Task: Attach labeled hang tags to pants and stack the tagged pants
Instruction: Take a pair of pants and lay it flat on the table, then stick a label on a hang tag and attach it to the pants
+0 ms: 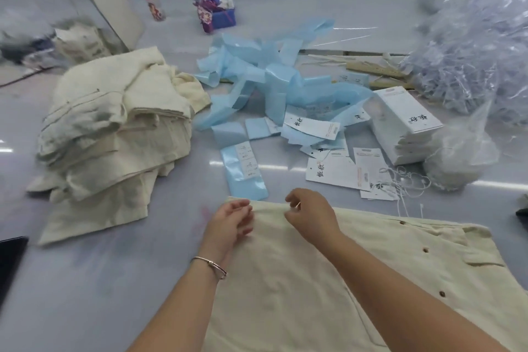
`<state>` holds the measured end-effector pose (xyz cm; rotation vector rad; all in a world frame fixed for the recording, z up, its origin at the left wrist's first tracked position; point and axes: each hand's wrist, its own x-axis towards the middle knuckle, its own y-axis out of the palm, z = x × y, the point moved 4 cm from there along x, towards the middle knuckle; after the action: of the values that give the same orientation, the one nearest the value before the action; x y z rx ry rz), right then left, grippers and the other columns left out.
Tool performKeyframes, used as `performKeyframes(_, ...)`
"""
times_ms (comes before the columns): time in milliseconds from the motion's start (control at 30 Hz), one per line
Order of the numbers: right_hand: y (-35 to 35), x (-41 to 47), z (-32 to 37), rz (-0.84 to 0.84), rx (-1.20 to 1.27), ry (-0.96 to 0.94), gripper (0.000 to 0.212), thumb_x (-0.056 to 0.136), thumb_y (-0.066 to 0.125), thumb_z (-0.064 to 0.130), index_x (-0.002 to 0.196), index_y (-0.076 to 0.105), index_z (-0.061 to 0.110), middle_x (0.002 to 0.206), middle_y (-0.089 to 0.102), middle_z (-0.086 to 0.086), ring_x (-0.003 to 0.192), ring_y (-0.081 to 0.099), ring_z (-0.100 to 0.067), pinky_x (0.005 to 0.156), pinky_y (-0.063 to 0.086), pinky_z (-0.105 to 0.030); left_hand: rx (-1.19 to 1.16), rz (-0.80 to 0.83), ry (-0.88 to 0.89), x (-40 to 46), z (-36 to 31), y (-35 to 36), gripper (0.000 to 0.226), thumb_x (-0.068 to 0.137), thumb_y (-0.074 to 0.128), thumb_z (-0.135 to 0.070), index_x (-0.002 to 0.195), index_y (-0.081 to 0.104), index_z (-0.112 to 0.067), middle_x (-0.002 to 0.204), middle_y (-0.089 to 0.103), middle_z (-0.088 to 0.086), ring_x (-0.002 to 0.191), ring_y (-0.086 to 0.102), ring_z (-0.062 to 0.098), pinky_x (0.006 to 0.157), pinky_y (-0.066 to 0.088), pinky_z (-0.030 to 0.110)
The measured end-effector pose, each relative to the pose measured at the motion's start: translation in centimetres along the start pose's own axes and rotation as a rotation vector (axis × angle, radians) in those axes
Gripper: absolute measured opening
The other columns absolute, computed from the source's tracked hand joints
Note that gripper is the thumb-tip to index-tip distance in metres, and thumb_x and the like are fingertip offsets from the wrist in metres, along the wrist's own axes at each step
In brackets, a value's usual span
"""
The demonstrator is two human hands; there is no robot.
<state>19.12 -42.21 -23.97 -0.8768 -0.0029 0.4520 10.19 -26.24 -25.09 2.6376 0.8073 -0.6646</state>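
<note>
A cream pair of pants [328, 280] with brown buttons lies flat in front of me. My left hand [231, 221] rests on its far edge with the fingers loosely curled and holds nothing that I can see. My right hand [310, 216] hovers just beside it over the same edge, thumb and forefinger pinching a small pale sliver that is too small to identify. Loose white hang tags [337, 173] with black characters lie beyond my right hand, next to white strings [400, 180]. A pile of folded cream pants [114, 128] sits to the left.
A white block of stacked tags [405, 123] stands at the right, with crumpled clear plastic bags [471, 51] behind it. Light blue backing strips [271, 80] litter the table's middle. A pink bottle [154, 3] and a blue box [220, 13] stand far back.
</note>
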Motion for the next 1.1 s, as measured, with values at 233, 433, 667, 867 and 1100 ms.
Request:
performKeyframes(233, 3.8, 8.0, 4.2, 0.006, 0.046, 0.055, 0.055, 0.081, 0.070, 0.022, 0.130, 0.047, 0.016, 0.124, 0.051, -0.002, 0.113, 0.051, -0.020, 0.090, 0.045, -0.034, 0.700, -0.369, 0.312, 7.6, -4.3, -1.7, 0.045, 0.083, 0.067, -0.019, 0.124, 0.050, -0.019, 0.126, 0.055, 0.001, 0.103, 0.058, 0.024, 0.083, 0.046, 0.032)
performKeyframes(433, 5.7, 11.7, 5.2, -0.033, 0.135, 0.115, 0.041, 0.079, 0.068, 0.016, 0.115, 0.048, 0.015, 0.108, 0.053, 0.001, 0.097, 0.055, -0.018, 0.073, 0.040, -0.029, 0.676, -0.251, 0.183, 12.3, -5.2, -0.4, 0.065, 0.080, 0.070, -0.023, 0.137, 0.038, -0.020, 0.105, 0.063, -0.004, 0.102, 0.060, 0.021, 0.082, 0.043, 0.028)
performKeyframes(667, 6.8, 13.2, 5.4, -0.022, 0.043, 0.205, 0.039, 0.078, 0.069, 0.030, 0.108, 0.047, 0.019, 0.095, 0.054, 0.005, 0.088, 0.056, -0.017, 0.062, 0.037, -0.029, 0.829, -0.278, 0.105, 13.8, -5.6, -0.3, 0.043, 0.074, 0.070, -0.026, 0.112, 0.050, -0.019, 0.103, 0.068, 0.003, 0.092, 0.063, 0.028, 0.068, 0.043, 0.029)
performKeyframes(867, 6.7, 13.4, 6.1, -0.051, 0.007, 0.174, 0.029, 0.076, 0.067, 0.026, 0.096, 0.048, 0.020, 0.102, 0.042, 0.003, 0.102, 0.050, -0.019, 0.070, 0.041, -0.030, 0.723, -0.230, 0.088, 13.6, -5.0, -0.1, 0.037, 0.076, 0.068, -0.032, 0.112, 0.058, -0.032, 0.104, 0.064, -0.006, 0.098, 0.062, 0.022, 0.079, 0.045, 0.028)
performKeyframes(1100, 5.9, 12.4, 5.4, -0.133, 0.077, 0.093, 0.037, 0.076, 0.066, 0.014, 0.111, 0.052, 0.017, 0.113, 0.047, 0.000, 0.109, 0.044, -0.021, 0.084, 0.042, -0.030, 0.741, -0.322, 0.291, 13.0, -5.2, 0.1, 0.020, 0.081, 0.070, -0.023, 0.070, 0.059, -0.035, 0.099, 0.053, -0.001, 0.099, 0.050, 0.022, 0.083, 0.039, 0.025)
